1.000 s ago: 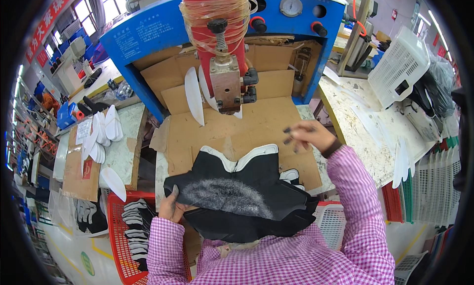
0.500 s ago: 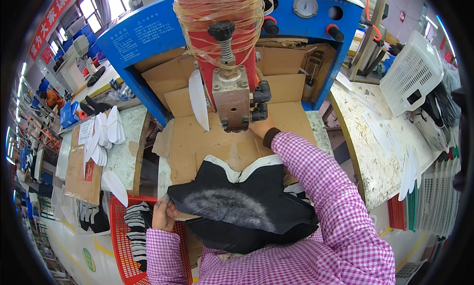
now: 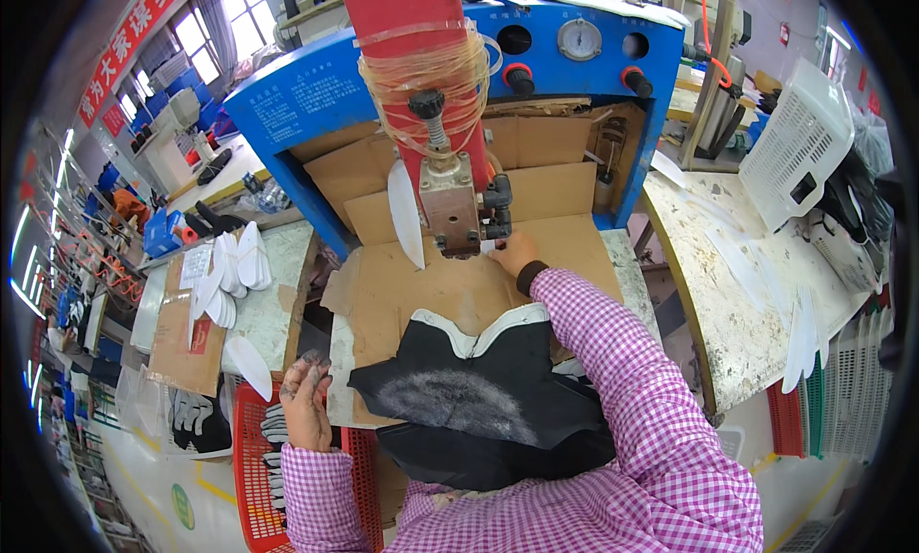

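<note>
A black shoe-upper-like fabric piece [image 3: 450, 385] with a white edge strip along its notched top lies in front of me. A pale, chalky smudge crosses its middle. Darker fabric sits under its near edge. My left hand [image 3: 306, 400] is raised just left of the piece, apart from it, fingers curled together; what they hold, if anything, cannot be made out. Beside the metal nozzle head [image 3: 452, 208] of the red machine arm [image 3: 397, 36], my right hand [image 3: 517, 254] has its fingers bent around a small white edge, mostly hidden. A white insole-shaped piece [image 3: 406, 216] hangs by the head.
Blue machine housing [image 3: 316, 103] with a gauge and knobs stands ahead, lined with cardboard [image 3: 383, 280]. White shaped pieces [image 3: 251, 256] lie on the left table. A red basket [image 3: 254, 476] holds dark-and-grey pieces. At right, a white basket [image 3: 804, 141] rests on a worn table [image 3: 699, 294].
My left hand has let go of the black piece's left corner and lifted away. By my right hand's fingers a small white edge now shows. The whole view has shifted a little.
</note>
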Tool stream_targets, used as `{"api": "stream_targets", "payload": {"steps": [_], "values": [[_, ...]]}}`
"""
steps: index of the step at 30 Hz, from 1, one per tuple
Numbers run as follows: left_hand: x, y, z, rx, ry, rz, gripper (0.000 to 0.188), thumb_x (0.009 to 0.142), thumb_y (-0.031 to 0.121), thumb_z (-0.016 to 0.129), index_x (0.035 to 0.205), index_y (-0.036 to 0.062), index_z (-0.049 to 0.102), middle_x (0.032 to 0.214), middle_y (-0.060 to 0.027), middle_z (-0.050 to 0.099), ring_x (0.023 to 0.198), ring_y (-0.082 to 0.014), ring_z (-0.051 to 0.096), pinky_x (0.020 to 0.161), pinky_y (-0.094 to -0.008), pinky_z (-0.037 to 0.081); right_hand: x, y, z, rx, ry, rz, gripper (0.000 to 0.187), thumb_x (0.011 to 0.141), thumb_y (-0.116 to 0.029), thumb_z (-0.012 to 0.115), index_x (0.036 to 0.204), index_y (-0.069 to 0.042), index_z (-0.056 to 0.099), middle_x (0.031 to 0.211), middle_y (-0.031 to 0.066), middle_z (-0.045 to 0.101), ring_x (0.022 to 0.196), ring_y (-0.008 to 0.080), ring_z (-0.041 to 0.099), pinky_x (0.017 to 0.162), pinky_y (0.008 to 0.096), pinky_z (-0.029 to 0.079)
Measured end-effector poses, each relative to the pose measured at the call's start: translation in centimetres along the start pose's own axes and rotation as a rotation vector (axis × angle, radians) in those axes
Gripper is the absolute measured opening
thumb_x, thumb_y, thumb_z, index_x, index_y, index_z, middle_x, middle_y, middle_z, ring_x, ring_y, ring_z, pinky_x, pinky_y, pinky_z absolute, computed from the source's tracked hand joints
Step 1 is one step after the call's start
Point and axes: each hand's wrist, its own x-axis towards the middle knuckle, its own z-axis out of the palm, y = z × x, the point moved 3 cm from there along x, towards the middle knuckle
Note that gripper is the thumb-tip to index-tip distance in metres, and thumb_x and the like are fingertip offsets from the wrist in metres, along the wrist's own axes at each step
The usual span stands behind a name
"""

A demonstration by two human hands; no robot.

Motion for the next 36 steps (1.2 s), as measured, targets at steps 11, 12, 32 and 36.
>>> {"api": "stream_targets", "payload": {"steps": [11, 12, 32, 36], "values": [[-1.2, 0.2, 3.8, 0.073, -0.122, -0.058, 0.019, 0.090, 0.005, 0.057, 0.109, 0.0002, 0.058, 0.108, -0.0109, 0.065, 0.098, -0.0194, 0.064, 0.081, -0.0272, 0.050, -1.8, 1.8, -8.9, 0.306, -0.054, -0.012, 0.016, 0.077, -0.002, 0.065, 0.090, 0.005, 0.062, 0.076, 0.0119, 0.065, 0.066, 0.0175, 0.066, 0.059, 0.0299, 0.052], [-1.2, 0.0, 5.2, 0.058, -0.175, -0.085, 0.024, 0.090, 0.007, 0.058, 0.113, -0.0018, 0.057, 0.109, -0.0141, 0.064, 0.099, -0.0216, 0.064, 0.081, -0.0291, 0.051, -3.7, 1.5, -11.6, 0.393, -0.063, -0.053, 0.015, 0.078, 0.001, 0.063, 0.093, 0.006, 0.060, 0.078, 0.0119, 0.065, 0.064, 0.0161, 0.066, 0.056, 0.0278, 0.051], [-5.4, -2.3, 17.2, -0.301, -0.440, -0.269, 0.037, 0.096, 0.034, 0.053, 0.108, -0.0005, 0.052, 0.103, -0.0173, 0.064, 0.099, -0.0278, 0.064, 0.085, -0.0399, 0.052, -31.2, -14.6, -19.4, 0.062, 0.022, -0.797, 0.033, 0.073, 0.008, 0.070, 0.103, 0.004, 0.060, 0.097, 0.0165, 0.068, 0.083, 0.0269, 0.069, 0.070, 0.0300, 0.056], [-5.0, -1.4, 14.9, -0.289, -0.469, -0.281, 0.029, 0.094, 0.026, 0.056, 0.101, -0.0017, 0.055, 0.098, -0.0174, 0.066, 0.097, -0.0272, 0.065, 0.086, -0.0391, 0.052, -31.3, -14.9, -18.7, 0.190, -0.113, -0.685, 0.029, 0.070, 0.000, 0.077, 0.096, 0.002, 0.064, 0.104, 0.0165, 0.067, 0.089, 0.0256, 0.069, 0.072, 0.0305, 0.056]]}}
